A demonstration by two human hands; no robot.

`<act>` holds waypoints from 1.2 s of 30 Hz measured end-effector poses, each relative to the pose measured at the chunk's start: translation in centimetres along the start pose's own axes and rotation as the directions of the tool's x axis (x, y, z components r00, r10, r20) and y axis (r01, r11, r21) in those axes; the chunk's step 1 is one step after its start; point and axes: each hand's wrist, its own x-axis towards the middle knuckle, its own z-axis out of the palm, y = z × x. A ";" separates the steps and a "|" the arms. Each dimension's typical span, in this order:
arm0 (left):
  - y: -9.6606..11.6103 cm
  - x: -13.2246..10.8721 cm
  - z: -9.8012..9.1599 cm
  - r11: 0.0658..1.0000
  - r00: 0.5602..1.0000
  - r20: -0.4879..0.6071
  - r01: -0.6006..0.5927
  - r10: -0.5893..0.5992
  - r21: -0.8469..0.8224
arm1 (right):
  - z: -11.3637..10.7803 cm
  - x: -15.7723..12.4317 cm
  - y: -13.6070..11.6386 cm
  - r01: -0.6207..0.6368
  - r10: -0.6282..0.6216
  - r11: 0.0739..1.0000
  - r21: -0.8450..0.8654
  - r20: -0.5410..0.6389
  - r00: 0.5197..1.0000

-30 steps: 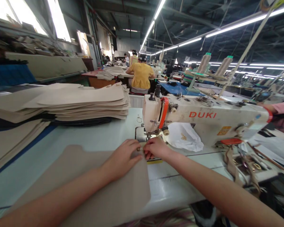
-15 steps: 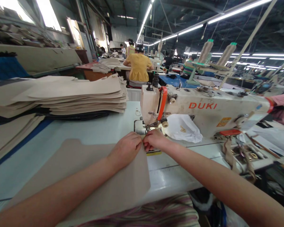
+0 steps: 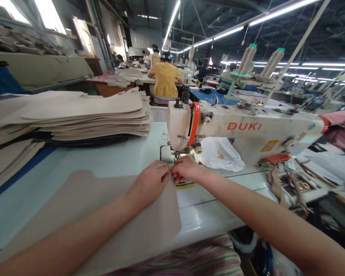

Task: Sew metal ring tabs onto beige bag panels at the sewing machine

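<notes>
A large beige fabric panel (image 3: 103,211) lies flat on the pale sewing table (image 3: 117,161). My left hand (image 3: 151,182) rests on the panel's far right corner, fingers curled and pinching its edge. My right hand (image 3: 185,170) is closed beside it, gripping the same edge just in front of the needle of the white DUKI sewing machine (image 3: 247,128). The two hands touch at the fingertips. What sits under the presser foot is hidden by my fingers.
A tall stack of beige panels (image 3: 83,115) sits at the table's back left. A white cloth (image 3: 221,153) lies behind the machine, straps and buckles (image 3: 290,188) at the right. Two thread cones (image 3: 258,61) stand above. A person in yellow (image 3: 164,78) sits ahead; a pink sleeve (image 3: 342,126) shows at right.
My hands have stayed pinched together at the panel's corner by the needle. The view has shifted slightly, so the machine and the stack sit a bit further left and lower.
</notes>
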 end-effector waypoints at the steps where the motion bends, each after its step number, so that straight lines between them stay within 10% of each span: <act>1: 0.0 0.0 0.1 1.000 1.000 -0.004 -0.004 0.004 0.002 | 0.0 0.0 0.0 0.006 -0.006 1.000 -0.014 0.002 1.000; 11: -0.2 0.5 0.1 0.999 0.999 0.011 -0.032 0.031 0.034 | -0.6 -1.5 1.4 0.274 -0.323 0.903 -0.331 -0.101 0.941; 19: -0.3 0.4 0.3 1.000 1.000 -0.009 -0.015 0.015 -0.007 | -1.3 -2.3 4.9 0.609 -0.815 0.314 -0.728 0.122 0.566; 31: -0.4 0.1 0.3 1.000 1.000 0.018 -0.018 0.019 -0.021 | -1.1 -2.2 4.9 0.575 -0.818 0.196 -0.794 0.191 0.543; 36: -0.5 0.1 0.3 1.000 0.999 0.053 -0.012 0.013 -0.016 | -2.0 -2.7 4.9 0.596 -0.811 -0.013 -0.803 0.357 0.463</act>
